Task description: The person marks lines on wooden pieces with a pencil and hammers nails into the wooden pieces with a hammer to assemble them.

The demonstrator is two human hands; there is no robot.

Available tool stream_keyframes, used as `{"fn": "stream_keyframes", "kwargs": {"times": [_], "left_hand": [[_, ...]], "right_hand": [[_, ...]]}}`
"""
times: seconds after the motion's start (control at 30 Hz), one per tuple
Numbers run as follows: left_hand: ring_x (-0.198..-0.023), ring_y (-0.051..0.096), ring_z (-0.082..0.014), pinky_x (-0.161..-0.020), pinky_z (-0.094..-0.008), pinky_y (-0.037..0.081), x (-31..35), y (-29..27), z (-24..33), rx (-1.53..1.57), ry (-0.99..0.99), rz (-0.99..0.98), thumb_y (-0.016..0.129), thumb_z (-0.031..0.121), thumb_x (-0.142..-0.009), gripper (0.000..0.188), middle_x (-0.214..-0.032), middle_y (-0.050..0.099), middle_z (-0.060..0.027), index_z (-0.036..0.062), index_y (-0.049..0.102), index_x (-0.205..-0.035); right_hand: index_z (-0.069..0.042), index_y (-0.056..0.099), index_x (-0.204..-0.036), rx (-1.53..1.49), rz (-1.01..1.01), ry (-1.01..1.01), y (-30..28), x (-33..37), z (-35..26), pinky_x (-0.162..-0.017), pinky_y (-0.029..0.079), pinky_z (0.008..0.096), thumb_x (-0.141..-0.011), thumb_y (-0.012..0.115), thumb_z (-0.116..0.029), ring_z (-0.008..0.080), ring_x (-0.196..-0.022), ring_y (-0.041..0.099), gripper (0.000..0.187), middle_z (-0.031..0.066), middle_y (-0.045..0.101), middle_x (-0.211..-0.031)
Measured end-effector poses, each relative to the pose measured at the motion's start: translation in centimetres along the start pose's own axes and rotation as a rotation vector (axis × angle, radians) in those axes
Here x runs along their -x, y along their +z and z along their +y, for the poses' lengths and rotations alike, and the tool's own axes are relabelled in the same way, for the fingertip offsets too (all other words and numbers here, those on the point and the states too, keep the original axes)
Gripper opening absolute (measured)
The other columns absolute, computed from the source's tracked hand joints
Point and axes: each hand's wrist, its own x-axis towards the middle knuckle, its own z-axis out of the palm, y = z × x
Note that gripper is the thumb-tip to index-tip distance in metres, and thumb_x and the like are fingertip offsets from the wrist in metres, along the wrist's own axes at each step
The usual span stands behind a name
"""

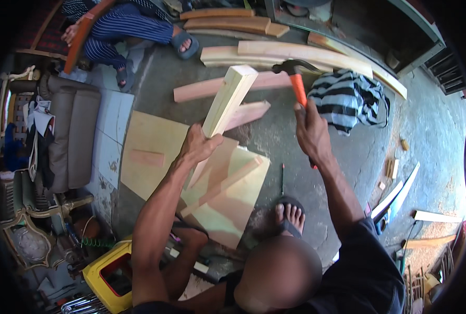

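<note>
One pale wooden beam [229, 97] stands left of the frame's centre, long axis leaning up and right, clasped near its lower part by the left hand [199, 145], forearm rising from the lower left. Right of it, the right hand [313, 135] wraps the orange-handled hammer [299, 90], whose head sits apart from the beam's upper end, forearm slanting up-left.

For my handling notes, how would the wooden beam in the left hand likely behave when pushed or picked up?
The wooden beam looks stiff: it runs straight and thick beyond the left hand. Its flat faces should discourage rolling. Stood on end, it might tip, being far longer than wide.
</note>
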Motion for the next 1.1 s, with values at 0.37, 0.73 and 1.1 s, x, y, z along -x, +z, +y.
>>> {"fn": "stream_keyframes", "kwargs": {"times": [0.37,0.73,1.1], "left_hand": [[-0.083,0.066,-0.0300,-0.081,-0.0406,0.054,8.3,-14.7,-3.9,0.652,0.042,-0.112,0.062,0.020,-0.067,0.063,-0.090,0.066,-0.0177,-0.0054,0.054,-0.124],[-0.081,0.066,-0.0309,-0.079,-0.0415,0.054,14.8,-16.3,-4.9,0.725,-0.085,-0.024,0.061,0.022,-0.067,0.064,-0.087,0.067,-0.0192,-0.0064,0.054,-0.123],[-0.085,0.063,-0.0202,-0.077,-0.0306,0.049,12.3,-9.0,-1.1,0.252,-0.154,-0.043,0.068,0.019,-0.063,0.051,-0.093,0.067,-0.0097,-0.0060,0.064,-0.108]], "right_hand": [[-0.001,0.042,-0.112,-0.086,-0.417,0.048,6.9,9.5,7.3,-0.082,0.052,0.0491,-0.080,0.082,-0.022,0.0438,-0.095,0.066,0.055,0.0263,0.065,-0.100],[-0.005,0.050,-0.116,-0.200,-0.486,-0.066,9.7,0.9,9.7,-0.084,0.053,0.0420,-0.077,0.084,-0.020,0.0339,-0.094,0.067,0.054,0.0170,0.066,-0.096],[-0.004,0.055,-0.121,-0.091,-0.521,-0.083,7.5,-4.1,12.6,-0.094,0.050,0.0395,-0.074,0.086,-0.020,0.0288,-0.107,0.066,0.058,0.0139,0.070,-0.112]]}}
